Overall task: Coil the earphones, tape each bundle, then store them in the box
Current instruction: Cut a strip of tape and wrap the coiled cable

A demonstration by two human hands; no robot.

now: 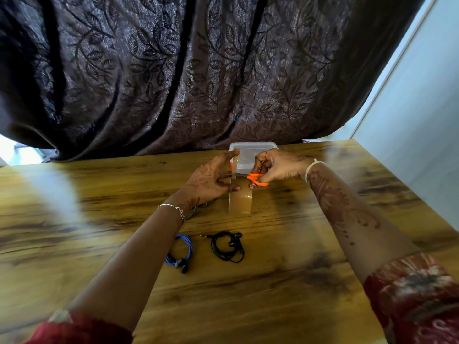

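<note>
Wood-grain counter, glossy, yellow-brown with darker streaks; pale glare patches at left and far right. Dark curtain behind far edge, leaf-and-vine pattern, hanging in deep folds, hem down at counter level. Pale wall at right, beside curtain. Bright daylight gap under curtain, far left.

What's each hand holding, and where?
The left hand pinches the pulled tape strip near its upper end; right hand grips the scissors by the orange handles.

Daylight leaking round the dark curtain, pale glare streaks on the table, edges bent, slightly soft.
</note>
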